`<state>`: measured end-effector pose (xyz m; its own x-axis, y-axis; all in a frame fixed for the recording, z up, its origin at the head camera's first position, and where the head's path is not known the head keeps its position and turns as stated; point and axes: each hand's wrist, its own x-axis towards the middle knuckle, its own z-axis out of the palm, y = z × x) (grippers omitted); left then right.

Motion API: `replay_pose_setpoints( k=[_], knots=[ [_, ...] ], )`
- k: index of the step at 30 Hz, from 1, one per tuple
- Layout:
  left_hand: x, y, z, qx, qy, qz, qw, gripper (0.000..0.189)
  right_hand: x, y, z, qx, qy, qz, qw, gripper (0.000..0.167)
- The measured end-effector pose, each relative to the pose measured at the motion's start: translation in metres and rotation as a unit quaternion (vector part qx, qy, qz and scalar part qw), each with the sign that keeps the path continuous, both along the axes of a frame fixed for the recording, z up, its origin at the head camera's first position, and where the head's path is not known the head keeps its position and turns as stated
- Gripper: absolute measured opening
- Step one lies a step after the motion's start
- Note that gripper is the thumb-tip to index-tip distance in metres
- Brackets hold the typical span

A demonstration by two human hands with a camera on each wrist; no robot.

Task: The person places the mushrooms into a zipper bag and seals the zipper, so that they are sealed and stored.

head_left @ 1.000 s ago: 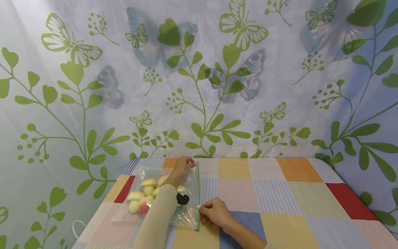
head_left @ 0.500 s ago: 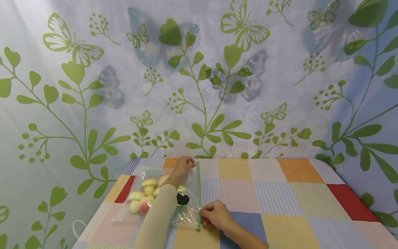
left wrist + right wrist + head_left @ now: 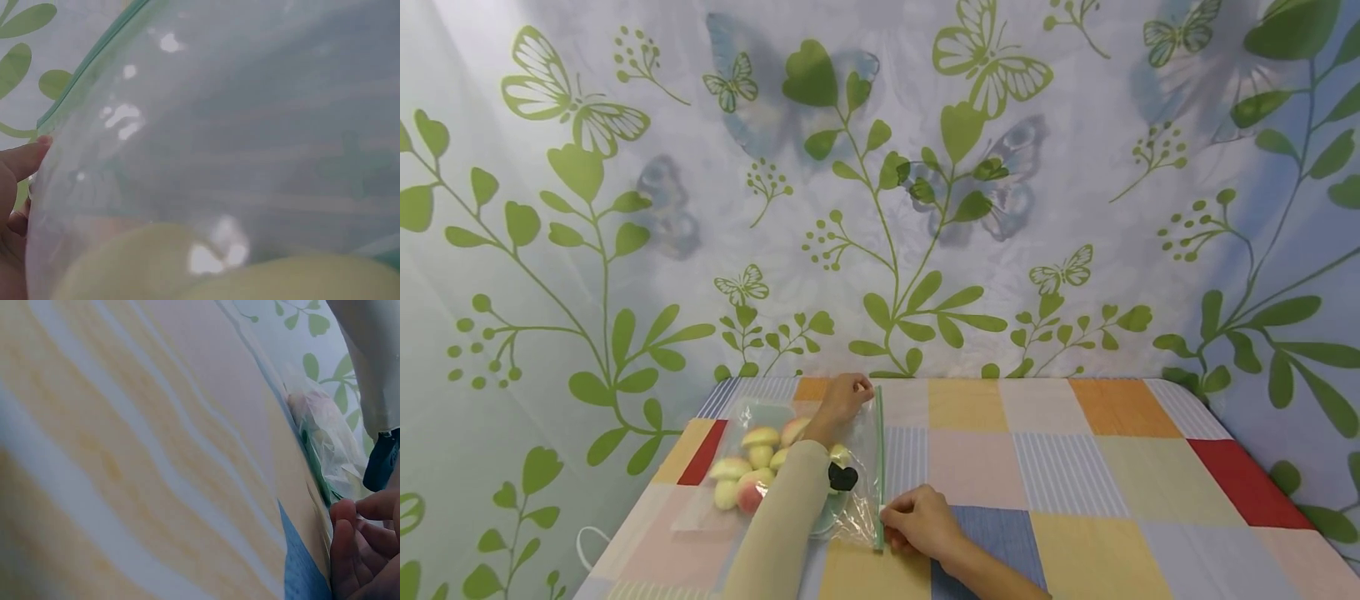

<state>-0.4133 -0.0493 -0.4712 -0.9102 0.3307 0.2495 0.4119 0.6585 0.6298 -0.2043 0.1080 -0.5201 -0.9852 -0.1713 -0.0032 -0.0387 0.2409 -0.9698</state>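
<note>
A clear zip bag (image 3: 861, 450) with a green closure strip (image 3: 880, 467) along its right edge lies flat at the table's left. Inside are several yellow and reddish mushroom-shaped pieces (image 3: 760, 446), partly covered by the left forearm. My left hand (image 3: 842, 398) pinches the bag's far right corner; in the left wrist view, a fingertip meets the bag just below the green edge. Near the strip's front end, my right hand (image 3: 921, 521) pinches a small pale tab on the strip between thumb and forefinger. Something pale green (image 3: 829, 521) shows inside the bag.
A patchwork cloth (image 3: 1060, 475) covers the table and stretches off to the right. Behind stands a curtain (image 3: 880, 208) printed with leaves and butterflies. A white cord loop (image 3: 587, 542) hangs by the left table edge. A black strap (image 3: 842, 477) circles the left wrist.
My right hand has slid slightly toward the front end of the green strip. The left hand keeps its place at the far corner.
</note>
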Motion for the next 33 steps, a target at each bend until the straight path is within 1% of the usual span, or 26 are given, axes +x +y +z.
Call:
replay_pose_setpoints(
  k=[2, 5, 7, 14, 18, 24, 28, 33],
  knots=[
    [0.000, 0.000, 0.000, -0.004, 0.012, -0.003, 0.9999, 0.007, 0.001, -0.001, 0.000, 0.005, 0.001, 0.000, 1.0000, 0.009],
    [-0.001, 0.001, -0.002, -0.008, 0.018, -0.006, 0.9998, 0.007, 0.003, -0.001, 0.001, 0.011, 0.001, 0.000, 0.9999, 0.009],
    [-0.002, 0.001, -0.003, -0.010, 0.014, -0.005, 0.9998, 0.007, 0.004, -0.001, 0.001, 0.014, -0.003, 0.002, 0.9999, 0.010],
    [-0.007, 0.003, -0.008, -0.015, -0.018, 0.007, 0.9997, 0.010, 0.008, -0.002, 0.001, 0.019, -0.020, 0.004, 0.9996, 0.010],
    [-0.007, 0.004, -0.007, -0.020, -0.019, 0.006, 0.9996, 0.010, 0.011, -0.001, 0.002, 0.018, -0.026, 0.008, 0.9995, 0.011],
    [-0.005, 0.005, -0.005, -0.042, -0.005, 0.009, 0.9991, 0.010, 0.015, 0.000, 0.005, 0.010, -0.042, 0.017, 0.9989, 0.011],
    [-0.002, 0.006, -0.004, -0.046, 0.011, 0.005, 0.9989, 0.009, 0.018, 0.000, 0.006, 0.004, -0.047, 0.016, 0.9988, 0.009],
    [0.001, 0.007, -0.004, -0.049, 0.004, 0.004, 0.9988, 0.009, 0.022, -0.002, 0.006, 0.006, -0.042, 0.011, 0.9990, 0.009]
  ],
)
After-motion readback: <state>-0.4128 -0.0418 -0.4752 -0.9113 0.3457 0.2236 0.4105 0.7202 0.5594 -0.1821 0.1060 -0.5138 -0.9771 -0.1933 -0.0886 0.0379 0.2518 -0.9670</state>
